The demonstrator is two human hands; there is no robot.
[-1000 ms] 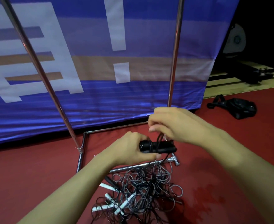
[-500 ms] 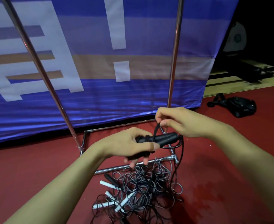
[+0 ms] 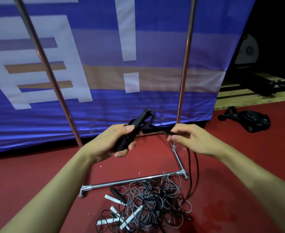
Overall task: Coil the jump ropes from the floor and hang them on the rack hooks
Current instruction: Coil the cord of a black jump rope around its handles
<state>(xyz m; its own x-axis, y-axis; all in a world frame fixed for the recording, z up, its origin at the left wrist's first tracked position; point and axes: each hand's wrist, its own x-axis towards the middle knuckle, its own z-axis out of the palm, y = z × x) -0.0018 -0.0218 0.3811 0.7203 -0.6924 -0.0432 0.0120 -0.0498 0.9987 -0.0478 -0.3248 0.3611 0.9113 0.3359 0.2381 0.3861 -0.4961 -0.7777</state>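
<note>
Winding black jump rope [image 3: 139, 125] at frame centre: left hand [image 3: 112, 142] fingers closed around both handles and wound turns; right hand [image 3: 191, 140] pinches cord right of it, slack loop hanging to red floor [image 3: 37, 174]. Advice: keep cord taut, lay turns side by side, tuck end. Tangled rope pile [image 3: 148, 204] waits lower centre, against rack base bar [image 3: 130, 181]. Hooks not in view.

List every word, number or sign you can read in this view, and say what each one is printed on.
"!" : a large white exclamation mark on the blue banner behind the rack.
Large white character strokes at the banner's left: cut off by the frame, not readable as a whole.
Black jump rope handles, white handles in the floor pile, black bag: no readable text.
</note>
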